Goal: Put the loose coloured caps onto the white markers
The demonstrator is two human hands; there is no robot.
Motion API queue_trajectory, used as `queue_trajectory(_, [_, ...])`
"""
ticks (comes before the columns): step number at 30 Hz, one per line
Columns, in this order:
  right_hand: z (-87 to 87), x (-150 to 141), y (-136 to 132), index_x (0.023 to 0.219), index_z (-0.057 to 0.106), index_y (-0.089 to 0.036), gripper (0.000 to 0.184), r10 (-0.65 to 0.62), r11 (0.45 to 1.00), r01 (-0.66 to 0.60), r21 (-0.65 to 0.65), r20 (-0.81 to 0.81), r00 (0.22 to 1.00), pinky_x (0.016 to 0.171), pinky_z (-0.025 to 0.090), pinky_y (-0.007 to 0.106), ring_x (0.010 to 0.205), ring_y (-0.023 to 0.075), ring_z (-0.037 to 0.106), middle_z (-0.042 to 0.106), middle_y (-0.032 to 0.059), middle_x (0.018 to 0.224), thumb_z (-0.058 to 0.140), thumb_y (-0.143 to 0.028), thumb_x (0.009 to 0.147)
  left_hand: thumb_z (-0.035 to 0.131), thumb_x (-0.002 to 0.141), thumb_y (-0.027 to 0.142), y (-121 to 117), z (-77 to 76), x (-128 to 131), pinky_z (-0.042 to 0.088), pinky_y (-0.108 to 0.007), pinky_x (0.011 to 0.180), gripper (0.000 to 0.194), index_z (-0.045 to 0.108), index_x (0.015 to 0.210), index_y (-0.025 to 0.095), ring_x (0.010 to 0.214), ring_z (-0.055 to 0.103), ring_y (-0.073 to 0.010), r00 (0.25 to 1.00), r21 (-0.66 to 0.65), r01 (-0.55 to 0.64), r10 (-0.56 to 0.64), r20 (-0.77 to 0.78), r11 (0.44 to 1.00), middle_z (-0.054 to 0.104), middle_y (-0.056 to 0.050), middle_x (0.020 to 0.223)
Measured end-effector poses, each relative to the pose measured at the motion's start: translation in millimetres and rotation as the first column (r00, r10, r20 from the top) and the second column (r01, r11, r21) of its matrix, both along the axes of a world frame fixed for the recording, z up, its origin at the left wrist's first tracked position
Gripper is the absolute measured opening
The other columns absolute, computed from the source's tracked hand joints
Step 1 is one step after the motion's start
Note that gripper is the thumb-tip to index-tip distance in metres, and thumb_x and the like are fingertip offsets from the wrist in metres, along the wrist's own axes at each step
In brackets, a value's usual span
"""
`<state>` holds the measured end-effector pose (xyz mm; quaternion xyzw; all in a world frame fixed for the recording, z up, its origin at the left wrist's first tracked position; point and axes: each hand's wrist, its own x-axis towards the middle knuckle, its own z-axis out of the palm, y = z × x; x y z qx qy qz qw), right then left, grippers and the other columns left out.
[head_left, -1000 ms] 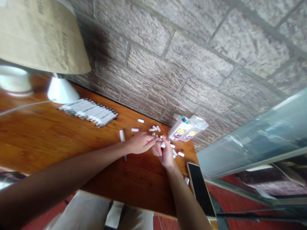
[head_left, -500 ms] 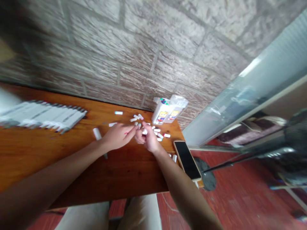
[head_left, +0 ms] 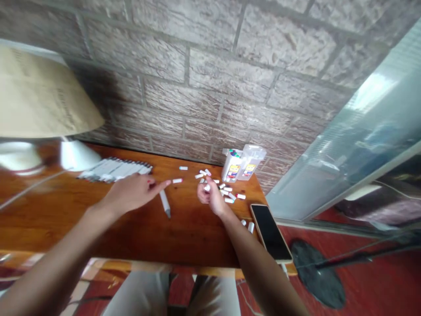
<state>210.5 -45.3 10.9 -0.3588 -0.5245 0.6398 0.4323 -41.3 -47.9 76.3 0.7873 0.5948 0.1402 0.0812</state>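
My right hand (head_left: 212, 197) is closed, thumb on top, around a small white marker cap (head_left: 207, 188). It is over the right part of the wooden table, beside a cluster of loose caps (head_left: 226, 193). My left hand (head_left: 134, 193) is near the row of white markers (head_left: 115, 170), one digit stretched out to the right and its other fingers partly hidden. That digit's tip is close to a white cap with a pink end (head_left: 177, 180). A single marker (head_left: 165, 204) lies just right of this hand, its grey tip towards me.
Two clear plastic marker cases (head_left: 233, 166) stand by the brick wall, one holding several markers. A phone (head_left: 271, 232) lies at the table's right edge, near two white caps (head_left: 251, 227). A lamp (head_left: 46, 94) stands at the left. A round black base (head_left: 317, 274) is on the floor.
My left hand has moved away from my right hand, to the left towards the marker row. My right hand keeps its closed grip. The view has shifted, bringing the lamp into sight.
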Motion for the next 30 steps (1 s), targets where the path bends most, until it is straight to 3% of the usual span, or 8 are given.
queue_trajectory(3, [0.8, 0, -3, 0.051, 0.028, -0.022, 0.069, 0.017, 1.0, -0.017, 0.001, 0.0, 1.0, 0.044, 0.01, 0.025, 0.041, 0.0054, 0.013, 0.016, -0.0078, 0.047, 0.041, -0.085, 0.078, 0.033, 0.089, 0.079, -14, -7.6, -12, 0.033, -0.026, 0.056, 0.075, 0.064, 0.058, 0.018, 0.059, 0.061, -0.0195, 0.994, -0.327, -0.072, 0.039, -0.106, 0.942, 0.066, -0.009, 0.062])
queue_trajectory(4, [0.2, 0, -4, 0.051, 0.027, -0.022, 0.069, 0.031, 1.0, -0.031, 0.005, 0.001, 1.0, 0.044, 0.009, 0.025, 0.041, 0.0056, 0.012, 0.016, -0.0077, 0.047, 0.043, -0.084, 0.078, 0.035, 0.09, 0.078, -16, -13.1, -10, 0.033, -0.026, 0.055, 0.074, 0.063, 0.058, 0.017, 0.057, 0.06, -0.0187, 0.994, -0.368, -0.075, 0.042, -0.096, 0.927, 0.065, -0.008, 0.06])
queue_trajectory(9, [-3.9, 1, -5, 0.048, 0.031, -0.022, 0.069, -0.041, 0.999, 0.04, 0.032, 0.039, 0.998, 0.047, 0.014, 0.028, 0.044, 0.0076, 0.018, 0.019, -0.0057, 0.049, 0.049, -0.083, 0.076, 0.056, 0.088, 0.06, 1, -31.8, 15, 0.036, -0.025, 0.057, 0.047, 0.072, 0.075, 0.018, 0.07, 0.064, -0.0178, 0.999, -0.376, 0.011, -0.026, -0.035, 0.927, 0.071, -0.007, 0.072])
queue_trajectory(14, [-1.9, 4, -10, 0.047, 0.036, -0.022, 0.067, -0.072, 0.997, 0.073, -0.009, 0.035, 0.997, 0.049, 0.014, 0.029, 0.046, 0.0093, 0.017, 0.018, -0.005, 0.05, 0.048, -0.079, 0.08, 0.067, 0.078, 0.041, 32, -28.0, 47, 0.04, -0.025, 0.054, 0.032, 0.069, 0.057, 0.017, 0.052, 0.057, -0.0127, 0.985, -0.513, 0.149, -0.172, 0.002, 0.846, 0.065, -0.003, 0.056])
queue_trajectory(17, [0.7, 4, -10, 0.047, 0.036, -0.022, 0.066, -0.087, 0.996, 0.087, -0.006, 0.016, 0.996, 0.048, 0.013, 0.029, 0.045, 0.0087, 0.017, 0.018, -0.0051, 0.049, 0.052, -0.078, 0.078, 0.068, 0.074, 0.035, 50, -27.1, 53, 0.039, -0.025, 0.051, 0.028, 0.065, 0.052, 0.017, 0.046, 0.053, -0.0124, 0.977, -0.542, 0.186, -0.215, 0.011, 0.82, 0.061, -0.002, 0.049])
queue_trajectory(21, [0.0, 3, -4, 0.047, 0.033, -0.022, 0.068, -0.095, 0.994, 0.093, -0.056, -0.018, 0.995, 0.045, 0.01, 0.028, 0.043, 0.0077, 0.014, 0.014, -0.0061, 0.048, 0.045, -0.081, 0.078, 0.069, 0.074, 0.053, 63, -29.3, 32, 0.038, -0.024, 0.051, 0.046, 0.062, 0.048, 0.016, 0.047, 0.053, -0.0127, 0.971, -0.541, 0.202, -0.238, 0.004, 0.816, 0.062, -0.003, 0.05])
queue_trajectory(27, [-4.8, 0, 1, 0.048, 0.03, -0.022, 0.067, -0.106, 0.994, 0.106, -0.026, 0.031, 0.994, 0.045, 0.009, 0.027, 0.04, 0.0061, 0.016, 0.018, -0.0065, 0.045, 0.046, -0.08, 0.077, 0.049, 0.083, 0.073, 73, -46.5, 2, 0.028, -0.026, 0.051, 0.064, 0.064, 0.058, 0.016, 0.049, 0.048, -0.0119, 0.981, -0.417, 0.163, -0.192, -0.028, 0.894, 0.06, -0.003, 0.054])
queue_trajectory(30, [-0.9, -1, -2, 0.054, 0.043, -0.02, 0.059, -0.148, 0.989, 0.147, 0.014, 0.156, 0.977, 0.046, 0.013, 0.026, 0.044, 0.0063, 0.022, 0.029, -0.0053, 0.047, 0.047, -0.072, 0.083, 0.047, 0.081, 0.079, 79, -58.0, 2, 0.022, -0.027, 0.053, 0.069, 0.059, 0.055, 0.017, 0.049, 0.042, -0.0112, 0.973, -0.41, 0.194, -0.229, -0.037, 0.891, 0.051, -0.001, 0.05])
